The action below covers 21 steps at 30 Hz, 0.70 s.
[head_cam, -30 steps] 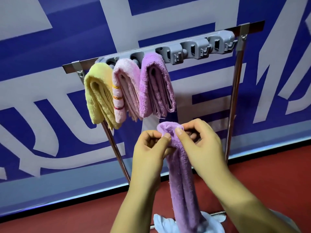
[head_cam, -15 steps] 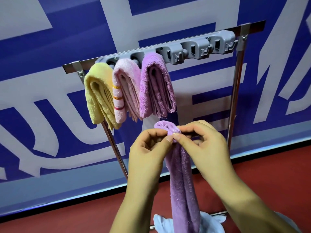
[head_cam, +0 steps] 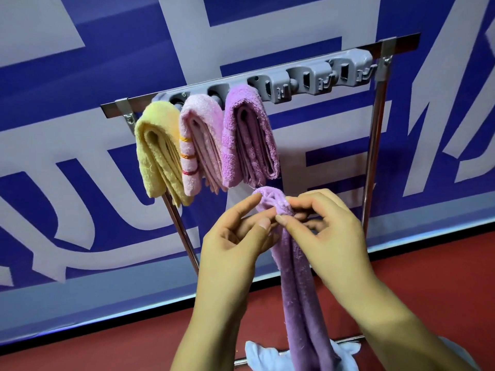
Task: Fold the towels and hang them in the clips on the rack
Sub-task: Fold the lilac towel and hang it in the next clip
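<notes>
- Head view: your left hand (head_cam: 235, 236) and right hand (head_cam: 321, 231) meet in front of the rack (head_cam: 373, 145), both working the folded top of a lilac towel (head_cam: 300, 290).
- Your right thumb and fingers pinch the towel's bunched top; your left hand's fingers curl against its other side, the forefinger stretched along the fold.
- The lilac towel hangs down between your forearms, its top just below the hung towels.
- Three folded towels hang from the grey clip bar (head_cam: 308, 80): a yellow towel (head_cam: 155, 156), a pink towel (head_cam: 198, 145) and a purple towel (head_cam: 249, 135), side by side.
- The clips to their right hold nothing.
- A pale blue cloth (head_cam: 265, 357) lies at the rack's foot.
</notes>
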{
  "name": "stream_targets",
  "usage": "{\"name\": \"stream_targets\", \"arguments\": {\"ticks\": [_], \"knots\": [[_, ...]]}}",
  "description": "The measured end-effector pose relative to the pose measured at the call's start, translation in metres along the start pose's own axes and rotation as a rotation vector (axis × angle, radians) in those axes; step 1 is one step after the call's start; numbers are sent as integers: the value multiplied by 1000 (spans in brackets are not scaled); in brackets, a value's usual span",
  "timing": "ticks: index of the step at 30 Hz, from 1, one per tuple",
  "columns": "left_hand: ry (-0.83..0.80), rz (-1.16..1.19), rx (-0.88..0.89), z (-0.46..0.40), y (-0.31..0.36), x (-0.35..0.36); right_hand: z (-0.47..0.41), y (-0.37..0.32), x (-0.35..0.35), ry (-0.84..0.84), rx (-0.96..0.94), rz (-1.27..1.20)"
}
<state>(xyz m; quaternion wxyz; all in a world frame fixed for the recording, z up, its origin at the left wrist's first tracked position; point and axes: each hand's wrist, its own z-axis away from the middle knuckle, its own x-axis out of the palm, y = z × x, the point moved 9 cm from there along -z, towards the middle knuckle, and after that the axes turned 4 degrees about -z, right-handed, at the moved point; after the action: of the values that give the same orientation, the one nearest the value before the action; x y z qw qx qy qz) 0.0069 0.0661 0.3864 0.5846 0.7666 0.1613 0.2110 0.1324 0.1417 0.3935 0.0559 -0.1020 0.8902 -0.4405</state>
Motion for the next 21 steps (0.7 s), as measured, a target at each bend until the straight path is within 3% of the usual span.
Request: {"name": "stream_targets", "arguments": {"ticks": [2,5,11,16,19,21], "knots": [[24,-63,67,0,3,-5,-3,7,0,-40,96,-141],[196,-302,176,-6,1,-28,-6,13,5,-125,204,-325],[-134,-350,207,-22,8,-11,-15,-1,17,-372,211,-424],[-168,-273,311,-26,57,-11,-29,-23,11,-404,142,-466],[-246,-219,247,-29,61,-7,-40,-26,6,-367,136,-487],[-163,-202,180,-37,51,-16,-42,-17,7,-327,172,-498]]}}
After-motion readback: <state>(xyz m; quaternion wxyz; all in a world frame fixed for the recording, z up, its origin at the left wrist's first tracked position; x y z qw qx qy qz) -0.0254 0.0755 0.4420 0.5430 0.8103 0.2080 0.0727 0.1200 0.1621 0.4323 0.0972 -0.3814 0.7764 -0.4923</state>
